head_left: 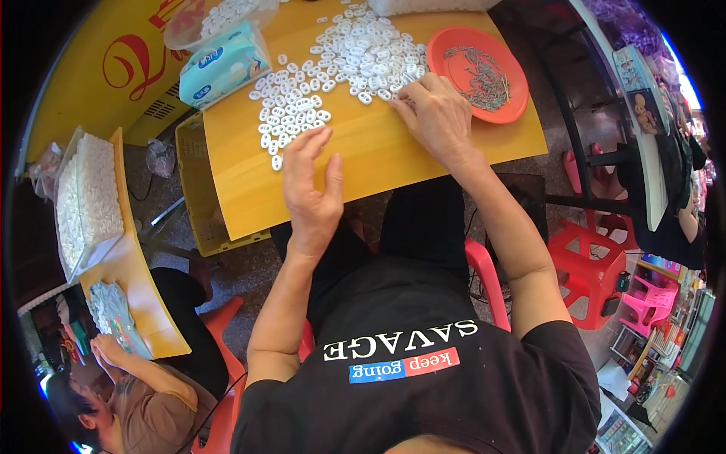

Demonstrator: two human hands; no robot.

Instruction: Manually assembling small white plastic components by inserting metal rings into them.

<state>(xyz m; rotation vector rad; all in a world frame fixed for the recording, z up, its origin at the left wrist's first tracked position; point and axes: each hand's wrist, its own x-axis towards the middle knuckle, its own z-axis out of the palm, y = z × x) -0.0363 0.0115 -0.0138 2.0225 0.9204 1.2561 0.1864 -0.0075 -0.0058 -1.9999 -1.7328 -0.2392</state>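
On the yellow-topped table (363, 144) lies a heaped pile of small white oval plastic pieces (370, 57), each with two dark marks. A looser group of the same ovals (287, 113) spreads out to its left. My left hand (311, 193) hovers at the near edge of that group, thumb apart from the fingers, nothing visible in it. My right hand (440, 117) is at the pile's near right edge, its fingertips drawn together; whatever they pinch is hidden. Just beyond it sits a red plate (446, 45) holding many thin grey metal pins (488, 79).
A blue tissue pack (224, 64) and a clear bowl of white pieces (223, 19) stand at the table's far left. Left, another person (151, 386) works at a side table beside a clear bin of white pieces (87, 197). Red stools (590, 257) stand on the right.
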